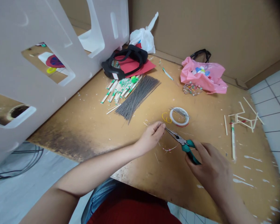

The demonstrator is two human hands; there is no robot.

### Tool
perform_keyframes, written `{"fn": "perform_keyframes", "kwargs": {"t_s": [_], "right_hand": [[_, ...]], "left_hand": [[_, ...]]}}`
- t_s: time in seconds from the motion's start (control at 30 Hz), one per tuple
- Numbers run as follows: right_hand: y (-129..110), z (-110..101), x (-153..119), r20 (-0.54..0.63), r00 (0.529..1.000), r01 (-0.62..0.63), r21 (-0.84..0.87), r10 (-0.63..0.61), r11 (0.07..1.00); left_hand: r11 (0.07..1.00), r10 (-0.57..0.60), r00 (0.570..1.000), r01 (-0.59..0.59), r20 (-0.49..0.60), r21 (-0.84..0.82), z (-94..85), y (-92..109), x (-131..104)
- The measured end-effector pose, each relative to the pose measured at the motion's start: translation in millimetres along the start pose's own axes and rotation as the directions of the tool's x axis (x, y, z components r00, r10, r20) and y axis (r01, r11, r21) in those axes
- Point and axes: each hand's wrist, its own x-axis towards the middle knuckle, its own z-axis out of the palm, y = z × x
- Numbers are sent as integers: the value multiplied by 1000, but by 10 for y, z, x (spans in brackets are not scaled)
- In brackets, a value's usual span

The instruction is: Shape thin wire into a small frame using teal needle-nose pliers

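ok so the right hand [210, 161] is wrapping its grip round the green handles of the pliers [181, 140], and their long axis is slanting away and leftward, nose ending right by the left hand [152, 135], whose grip is pinching what looks like the end of a thin beaded wire [167, 150]; its loop is curving on the near side of the pliers, between the hands, above or on the worktop [126, 133], though I can't tell if the jaws are biting it
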Motion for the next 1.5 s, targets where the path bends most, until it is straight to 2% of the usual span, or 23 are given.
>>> {"fn": "perform_keyframes", "kwargs": {"t_s": [0.13, 0.23, 0.3, 0.57, 1.03, 1.17, 1.3, 1.4, 1.5], "right_hand": [[1, 6, 1, 69, 995, -73, 90, 67, 993], [-21, -5, 2, 169, 979, -146, 193, 114, 970], [-34, -10, -8, 194, 972, -174, 207, 134, 963], [-69, 15, -66, 113, 978, -193, 205, 173, 960], [-124, 55, -63, 70, 982, -184, 153, 175, 971], [-84, 82, -31, 173, 967, -223, 220, 187, 950], [22, 113, -35, 285, 931, -313, 303, 228, 900], [111, 174, -159, 356, 906, -359, 358, 229, 862], [177, 297, -349, 422, 883, -379, 389, 204, 840]], "left_hand": [[993, 64, 998, -62, -24, 97, -7, 14, -6], [963, 151, 988, -141, -30, 229, -17, 54, -8], [943, 179, 983, -161, -36, 292, -25, 81, -9], [929, 219, 974, -189, -59, 319, -45, 113, -14], [865, 291, 955, -240, -50, 440, -28, 64, -33], [855, 277, 960, -228, -40, 465, -36, -1, 1], [839, 217, 973, -148, -73, 523, -103, -95, 103], [856, 159, 979, -72, -127, 512, -178, -105, 180], [913, 105, 983, -37, -148, 406, -211, -54, 211]]}}
